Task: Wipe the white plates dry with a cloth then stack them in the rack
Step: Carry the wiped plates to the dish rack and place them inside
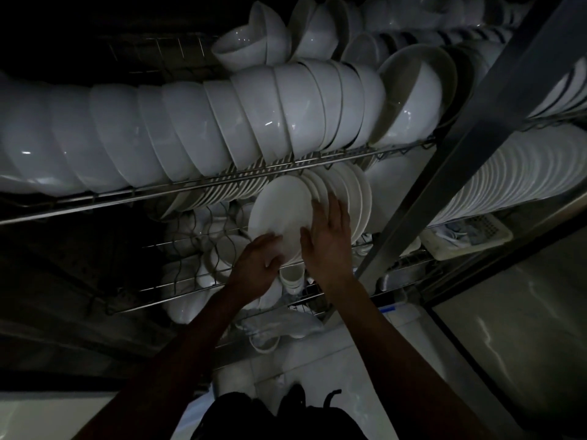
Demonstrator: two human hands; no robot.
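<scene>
We see the left hand (259, 260) gripping the near rim of a white plate (279, 211) standing on edge in the wire rack (203, 185), against the row of plates (352, 198) to its right, while the right hand (328, 236) lies open and flat against that plate's right side.

white bowls (222, 128) nested, upper shelf | plastic basket (467, 236) right

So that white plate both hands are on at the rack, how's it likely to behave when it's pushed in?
The plate looks glazed and glossy, so probably stiff, slippery and breakable. It stands on edge among upright plates on the wire rack, so it may roll or tip once the left hand and right hand let go.
</scene>
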